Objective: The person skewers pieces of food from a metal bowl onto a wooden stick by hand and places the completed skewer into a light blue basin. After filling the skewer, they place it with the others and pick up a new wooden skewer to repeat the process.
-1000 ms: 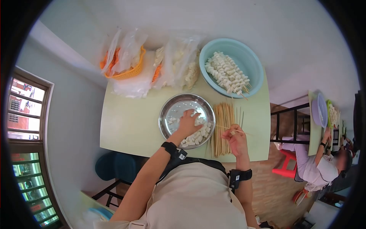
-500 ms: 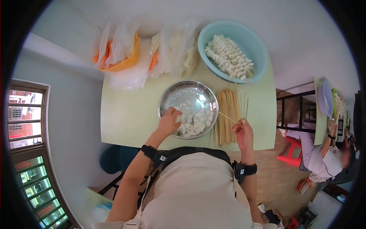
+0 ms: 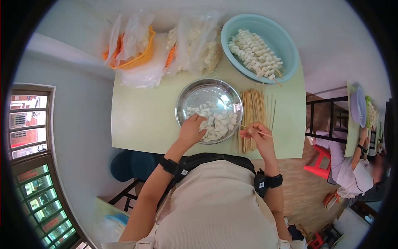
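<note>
My left hand [image 3: 193, 129] reaches over the lower left rim of a round steel bowl [image 3: 186, 92], its fingers among white cut pieces [image 3: 222, 123]. Whether those fingers grip a piece cannot be made out. At the bowl's right side, my right hand [image 3: 257, 135] pinches a thin wooden skewer [image 3: 244, 125], whose tip points left to the bowl's edge. Beneath and beyond that hand lies a bundle of bare skewers [image 3: 253, 106], with a few separate thin sticks [image 3: 273, 114] to its right.
A blue basin [image 3: 288, 39] at the back right holds filled white skewers [image 3: 255, 52]. Plastic bags [image 3: 192, 45] and an orange basket [image 3: 143, 59] stand at the back left. At far right, another person [image 3: 352, 172] sits near a red stool [image 3: 319, 161].
My right hand has moved left with the skewer, nearer the bowl. My left hand has shifted slightly right over the pieces. The whole view has shifted a little.
</note>
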Demonstrator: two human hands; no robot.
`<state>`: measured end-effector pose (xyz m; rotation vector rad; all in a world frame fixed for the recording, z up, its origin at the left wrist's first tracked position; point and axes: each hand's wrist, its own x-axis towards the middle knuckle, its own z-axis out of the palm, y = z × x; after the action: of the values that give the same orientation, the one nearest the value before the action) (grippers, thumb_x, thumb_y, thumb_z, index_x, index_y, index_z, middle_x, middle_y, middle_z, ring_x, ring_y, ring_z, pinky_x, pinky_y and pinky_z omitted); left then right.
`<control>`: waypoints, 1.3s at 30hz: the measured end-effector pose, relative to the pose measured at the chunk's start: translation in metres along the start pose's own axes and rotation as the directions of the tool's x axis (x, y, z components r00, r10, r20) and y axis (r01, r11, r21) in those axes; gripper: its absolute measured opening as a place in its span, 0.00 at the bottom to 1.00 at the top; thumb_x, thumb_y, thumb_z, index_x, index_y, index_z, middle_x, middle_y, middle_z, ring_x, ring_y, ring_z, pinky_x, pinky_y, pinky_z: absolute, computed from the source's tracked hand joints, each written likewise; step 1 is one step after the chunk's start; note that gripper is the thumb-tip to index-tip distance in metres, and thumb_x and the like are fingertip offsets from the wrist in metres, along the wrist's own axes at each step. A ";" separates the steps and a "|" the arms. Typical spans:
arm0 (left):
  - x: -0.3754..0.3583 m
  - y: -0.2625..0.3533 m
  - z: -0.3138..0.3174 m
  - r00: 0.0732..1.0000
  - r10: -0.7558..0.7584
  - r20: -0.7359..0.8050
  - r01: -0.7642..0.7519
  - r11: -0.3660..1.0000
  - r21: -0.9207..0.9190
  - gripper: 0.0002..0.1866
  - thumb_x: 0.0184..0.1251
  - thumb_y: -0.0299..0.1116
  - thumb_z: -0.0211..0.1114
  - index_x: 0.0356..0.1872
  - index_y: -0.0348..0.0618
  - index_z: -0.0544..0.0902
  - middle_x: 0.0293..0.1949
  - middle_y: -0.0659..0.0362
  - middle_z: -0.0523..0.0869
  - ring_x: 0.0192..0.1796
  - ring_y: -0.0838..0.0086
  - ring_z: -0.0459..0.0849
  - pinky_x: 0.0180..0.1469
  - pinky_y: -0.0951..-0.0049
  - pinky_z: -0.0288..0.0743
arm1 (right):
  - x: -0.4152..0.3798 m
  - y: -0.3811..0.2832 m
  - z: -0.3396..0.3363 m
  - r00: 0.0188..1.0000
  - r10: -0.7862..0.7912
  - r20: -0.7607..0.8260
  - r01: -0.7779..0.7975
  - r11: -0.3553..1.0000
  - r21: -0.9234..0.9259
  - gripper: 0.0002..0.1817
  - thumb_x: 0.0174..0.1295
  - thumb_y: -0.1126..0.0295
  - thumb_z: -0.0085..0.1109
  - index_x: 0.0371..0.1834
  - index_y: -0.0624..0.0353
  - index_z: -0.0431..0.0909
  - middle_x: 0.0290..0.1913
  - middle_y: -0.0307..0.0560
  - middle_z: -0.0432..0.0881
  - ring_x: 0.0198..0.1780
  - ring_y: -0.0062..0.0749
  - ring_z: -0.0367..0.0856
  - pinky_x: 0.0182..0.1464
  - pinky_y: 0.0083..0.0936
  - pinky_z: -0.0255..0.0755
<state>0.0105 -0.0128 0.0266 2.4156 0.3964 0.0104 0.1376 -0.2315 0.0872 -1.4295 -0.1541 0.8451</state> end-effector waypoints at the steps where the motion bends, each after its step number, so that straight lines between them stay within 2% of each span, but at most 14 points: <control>1: 0.008 0.002 0.003 1.000 0.000 0.001 0.000 1.000 0.001 0.18 0.46 0.31 0.66 0.42 0.46 0.76 0.40 0.55 0.76 0.42 0.60 0.77 0.43 0.66 0.72 | 0.000 -0.001 0.001 1.000 -0.023 -0.002 0.023 0.999 -0.023 0.08 0.63 0.71 0.47 0.35 0.66 0.72 0.30 0.48 0.80 0.30 0.25 0.79 0.36 0.19 0.73; 3: 0.024 0.007 0.014 0.995 0.098 0.003 -0.097 0.992 -0.075 0.17 0.45 0.31 0.66 0.40 0.45 0.77 0.40 0.54 0.76 0.42 0.59 0.77 0.43 0.66 0.72 | 0.001 0.002 -0.002 0.999 -0.028 -0.023 0.026 0.997 -0.070 0.09 0.64 0.70 0.47 0.33 0.66 0.72 0.28 0.46 0.80 0.30 0.24 0.79 0.35 0.18 0.73; 7: 0.040 0.017 0.037 0.983 0.129 0.127 -0.114 0.986 -0.121 0.15 0.45 0.31 0.66 0.38 0.46 0.78 0.40 0.57 0.76 0.44 0.61 0.76 0.44 0.66 0.71 | 0.000 0.001 -0.007 0.996 -0.039 -0.076 0.017 0.964 -0.264 0.12 0.64 0.68 0.46 0.29 0.66 0.73 0.23 0.43 0.78 0.26 0.20 0.77 0.30 0.17 0.71; 9: 0.040 0.016 0.043 0.963 0.246 0.109 -0.237 0.968 -0.088 0.15 0.44 0.31 0.65 0.37 0.48 0.78 0.39 0.59 0.75 0.47 0.63 0.74 0.45 0.65 0.68 | 0.001 0.002 -0.007 0.995 -0.040 -0.092 0.012 0.959 -0.283 0.12 0.64 0.68 0.46 0.29 0.66 0.73 0.22 0.42 0.77 0.25 0.20 0.77 0.29 0.17 0.71; 15: 0.025 -0.008 0.026 0.979 0.122 0.162 -0.133 0.989 0.061 0.12 0.42 0.31 0.66 0.32 0.51 0.78 0.37 0.60 0.74 0.46 0.65 0.74 0.45 0.64 0.66 | 0.009 0.014 -0.006 0.996 -0.072 -0.043 0.053 0.941 -0.335 0.11 0.63 0.68 0.47 0.30 0.66 0.74 0.22 0.42 0.77 0.25 0.20 0.76 0.29 0.16 0.69; 20: 0.008 -0.032 0.021 0.990 0.004 0.140 0.000 1.000 -0.025 0.11 0.42 0.32 0.66 0.30 0.50 0.78 0.37 0.60 0.75 0.43 0.65 0.75 0.46 0.64 0.64 | 0.012 0.019 0.001 0.990 -0.136 0.023 0.133 0.893 -0.430 0.09 0.63 0.69 0.48 0.35 0.64 0.74 0.26 0.42 0.79 0.27 0.20 0.76 0.31 0.17 0.69; 22: 0.008 -0.024 0.015 0.991 -0.050 0.124 0.057 0.997 -0.049 0.11 0.42 0.33 0.66 0.30 0.50 0.78 0.36 0.60 0.75 0.42 0.65 0.75 0.46 0.64 0.64 | 0.013 0.020 -0.002 0.993 -0.064 0.103 0.105 0.882 -0.459 0.08 0.64 0.72 0.47 0.39 0.64 0.73 0.33 0.40 0.78 0.33 0.20 0.77 0.39 0.16 0.70; 25: 0.015 0.003 0.015 1.000 0.008 -0.006 -0.007 0.993 0.115 0.11 0.43 0.35 0.67 0.30 0.50 0.78 0.36 0.60 0.75 0.42 0.67 0.75 0.45 0.66 0.64 | 0.016 0.024 -0.003 0.994 -0.008 0.110 0.060 0.874 -0.482 0.08 0.64 0.72 0.46 0.39 0.65 0.73 0.33 0.42 0.79 0.34 0.21 0.77 0.40 0.16 0.70; 27: 0.029 0.020 0.020 0.989 0.132 0.071 -0.137 0.988 0.068 0.12 0.42 0.36 0.68 0.30 0.49 0.78 0.35 0.60 0.76 0.42 0.68 0.76 0.45 0.67 0.63 | 0.014 0.019 -0.001 0.995 -0.008 0.098 0.050 0.899 -0.435 0.09 0.64 0.72 0.46 0.38 0.66 0.73 0.32 0.42 0.79 0.34 0.21 0.76 0.40 0.16 0.70; 30: 0.041 0.020 0.035 0.973 0.142 0.184 -0.182 0.957 0.224 0.12 0.41 0.36 0.68 0.29 0.48 0.78 0.35 0.60 0.76 0.42 0.69 0.76 0.46 0.67 0.63 | 0.013 0.012 -0.005 0.998 -0.029 0.049 0.045 0.928 -0.369 0.09 0.64 0.72 0.45 0.37 0.68 0.73 0.31 0.43 0.78 0.33 0.21 0.76 0.40 0.17 0.71; 34: 0.045 0.022 0.036 0.961 0.113 0.253 -0.183 0.945 0.270 0.12 0.42 0.36 0.66 0.30 0.46 0.78 0.34 0.59 0.75 0.42 0.68 0.75 0.45 0.67 0.62 | 0.012 0.010 -0.007 1.000 -0.028 -0.005 0.024 0.929 -0.370 0.10 0.65 0.72 0.44 0.36 0.68 0.73 0.30 0.44 0.78 0.33 0.21 0.76 0.40 0.17 0.71; 36: 0.043 0.022 0.034 0.978 0.074 0.195 -0.092 0.992 0.088 0.11 0.40 0.31 0.68 0.27 0.45 0.78 0.32 0.58 0.77 0.37 0.67 0.78 0.41 0.67 0.67 | 0.011 0.008 -0.004 0.999 -0.032 -0.009 0.027 0.944 -0.330 0.10 0.65 0.72 0.44 0.36 0.68 0.73 0.30 0.44 0.78 0.33 0.22 0.76 0.40 0.17 0.71; 37: 0.041 0.022 0.033 0.977 0.074 0.200 -0.093 0.991 0.091 0.11 0.40 0.31 0.68 0.27 0.45 0.78 0.32 0.58 0.77 0.37 0.67 0.78 0.41 0.67 0.67 | 0.011 0.008 -0.002 0.999 -0.038 -0.016 0.031 0.955 -0.296 0.10 0.65 0.72 0.44 0.36 0.68 0.73 0.31 0.44 0.78 0.33 0.22 0.76 0.40 0.18 0.71; 39: 0.036 0.021 0.032 0.961 -0.195 0.194 0.231 0.956 -0.181 0.10 0.44 0.27 0.67 0.29 0.41 0.77 0.28 0.59 0.80 0.31 0.70 0.80 0.35 0.71 0.71 | 0.011 0.009 -0.003 0.997 -0.076 -0.013 0.069 0.959 -0.276 0.10 0.65 0.72 0.44 0.36 0.68 0.73 0.31 0.44 0.78 0.33 0.22 0.76 0.40 0.18 0.71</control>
<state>0.0541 -0.0381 0.0121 2.1417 0.5465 -0.2444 0.1432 -0.2279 0.0740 -1.6833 -0.3145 0.7670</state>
